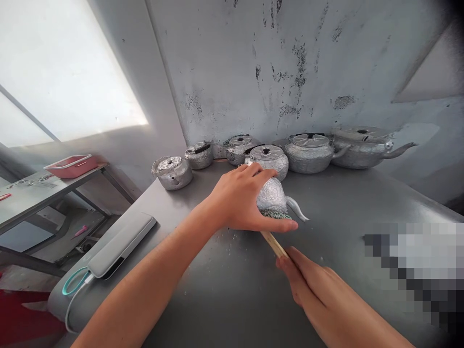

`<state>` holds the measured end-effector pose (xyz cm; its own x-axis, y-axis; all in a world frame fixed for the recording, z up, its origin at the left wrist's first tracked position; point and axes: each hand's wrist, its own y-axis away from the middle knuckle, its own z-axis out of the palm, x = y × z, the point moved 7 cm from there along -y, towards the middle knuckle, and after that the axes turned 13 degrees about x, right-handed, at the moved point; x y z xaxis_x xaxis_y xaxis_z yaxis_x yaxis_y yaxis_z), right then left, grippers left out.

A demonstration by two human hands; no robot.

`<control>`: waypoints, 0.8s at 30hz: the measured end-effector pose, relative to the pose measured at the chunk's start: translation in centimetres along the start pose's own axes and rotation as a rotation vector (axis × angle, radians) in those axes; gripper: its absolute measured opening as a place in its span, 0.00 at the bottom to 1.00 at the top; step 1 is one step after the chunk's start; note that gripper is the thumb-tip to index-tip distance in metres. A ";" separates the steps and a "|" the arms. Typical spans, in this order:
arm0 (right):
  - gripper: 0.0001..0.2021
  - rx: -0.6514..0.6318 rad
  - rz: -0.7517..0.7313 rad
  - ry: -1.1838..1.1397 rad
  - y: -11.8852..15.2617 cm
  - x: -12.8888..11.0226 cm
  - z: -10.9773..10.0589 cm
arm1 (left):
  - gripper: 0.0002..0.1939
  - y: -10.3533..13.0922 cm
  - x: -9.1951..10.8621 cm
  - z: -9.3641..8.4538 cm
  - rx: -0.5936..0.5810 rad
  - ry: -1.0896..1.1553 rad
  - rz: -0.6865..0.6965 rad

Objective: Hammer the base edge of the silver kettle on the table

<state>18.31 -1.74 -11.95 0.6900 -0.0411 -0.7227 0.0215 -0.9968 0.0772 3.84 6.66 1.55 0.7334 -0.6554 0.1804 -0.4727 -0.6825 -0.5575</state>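
Observation:
My left hand (244,198) grips a small silver metal kettle (272,195) from its left side and top, thumb stretched out toward the right. The kettle's curved spout (297,209) points right, while its handle and lid are hidden by the hand. My right hand (308,278) is closed around the wooden handle (274,244) of a brush. Green and whitish bristles (277,214) press against the kettle's lower side, just above my left thumb. The rest of the brush head lies behind the left hand.
Several silver kettles (310,154) stand along the wall at the back of the grey table (224,299). A power bank (123,246) with a cable lies at left. Further left, a pink container (72,166) rests on a side table. Pixelation covers the right edge.

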 end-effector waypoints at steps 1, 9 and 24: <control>0.23 -0.011 -0.005 0.010 0.0 -0.2 0.0 | 0.47 0.0 0.0 0.0 0.000 0.000 0.000; 0.24 -0.027 -0.015 -0.013 -0.3 -0.6 0.0 | 0.47 0.0 0.0 0.0 -0.012 -0.002 -0.007; 0.21 0.033 -0.052 -0.107 -0.3 -0.7 -0.6 | 0.47 0.0 0.1 0.0 -0.011 -0.007 0.000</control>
<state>18.24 -1.37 -11.10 0.6070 0.0058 -0.7947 0.0306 -0.9994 0.0161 3.93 6.62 1.57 0.7368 -0.6533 0.1742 -0.4782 -0.6857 -0.5487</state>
